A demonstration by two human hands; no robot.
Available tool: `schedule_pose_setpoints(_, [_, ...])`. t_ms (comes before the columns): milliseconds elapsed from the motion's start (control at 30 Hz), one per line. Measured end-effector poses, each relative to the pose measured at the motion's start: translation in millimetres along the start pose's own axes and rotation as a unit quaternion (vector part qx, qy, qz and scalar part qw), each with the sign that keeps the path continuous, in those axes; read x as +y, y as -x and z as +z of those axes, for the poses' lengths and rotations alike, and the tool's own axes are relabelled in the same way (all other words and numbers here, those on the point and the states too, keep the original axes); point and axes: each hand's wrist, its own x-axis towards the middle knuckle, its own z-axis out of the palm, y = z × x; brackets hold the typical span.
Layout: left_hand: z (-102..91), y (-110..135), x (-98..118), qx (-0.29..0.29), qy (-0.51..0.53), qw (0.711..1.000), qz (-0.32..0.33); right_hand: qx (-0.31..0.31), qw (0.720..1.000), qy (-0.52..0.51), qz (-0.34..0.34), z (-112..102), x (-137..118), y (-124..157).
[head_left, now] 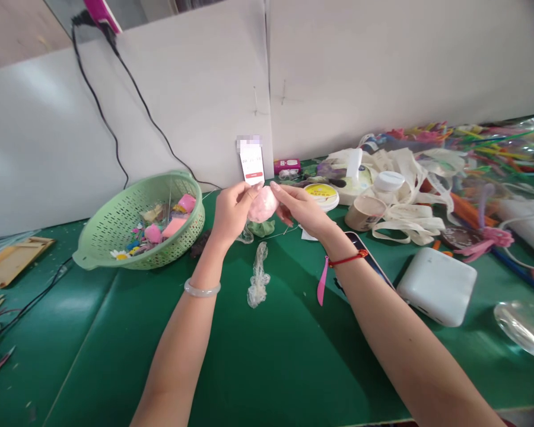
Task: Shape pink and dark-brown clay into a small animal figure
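The left hand [234, 209] and right hand [301, 207] pinch a pink ball [263, 204] between them, above the green table [267, 367], and it looks mostly round already, with some bumps left on it, while crinkly clear wrap [258, 281] lies on the near side of the grip.

The lump [263, 204] is pale pink, the tabletop [267, 356] green.

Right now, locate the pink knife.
In the head view, right of centre, the pink knife lies on the green table, just left of the red bracelet.
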Motion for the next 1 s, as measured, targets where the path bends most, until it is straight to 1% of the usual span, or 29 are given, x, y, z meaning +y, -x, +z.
schedule_pose_setpoints(133, [-3.2,-0.2,-0.2,-0.012,0.019,1.000,-0.018,-0.001,1.000,-0.027,0.002,-0.3,-0.5,-0.2])
schedule_pose_setpoints(267, [-6.4,0.3,2.3,-0.036,-0.004,0.999,-0.008,0.012,0.998,-0.062,0.001,-0.5,-1.6,-0.6])
schedule_pose_setpoints(367, [-5.7,0.8,4.9,-0.031,-0.007,0.999,-0.001,0.012,0.997,-0.081,0.002,-0.8,-0.3,-1.3])
schedule_pose_setpoints(533, [-4.3,0.6,7.2,-0.029,0.055,0.998,-0.027,0.020,0.993,-0.116,0.008,-2.0,0.7,-2.0])
schedule_pose_setpoints(633, [-6.5,-0.1,7.0,-0.032,0.047,0.998,-0.016,0.034,0.992,-0.121,0.015,-2.5,1.1,-2.2])
schedule_pose_setpoints(733, [-8.0,-0.9,5.2,-0.026,0.032,0.999,0.001,0.033,0.993,-0.115,0.015,-2.4,2.2,-2.1])
schedule_pose_setpoints(800, [-7.6,-1.3,3.3,-0.023,0.035,0.999,0.001,0.030,0.993,-0.116,0.016,-2.2,2.8,-2.0])
schedule_pose_setpoints(867, [-6.6,-1.8,0.8,-0.013,0.051,0.999,-0.013,0.028,0.991,-0.127,0.018,-2.0,2.8,-2.1])
schedule_pose_setpoints(933, [-5.6,-2.6,-2.1,-0.009,0.085,0.995,-0.047,0.027,0.989,-0.142,0.019,-1.7,2.6,-2.2])
schedule_pose_setpoints(1000, [-4.9,-3.6,-5.1,-0.027,0.134,0.987,-0.090,0.028,0.989,-0.147,0.021,-1.4,2.6,-2.4])
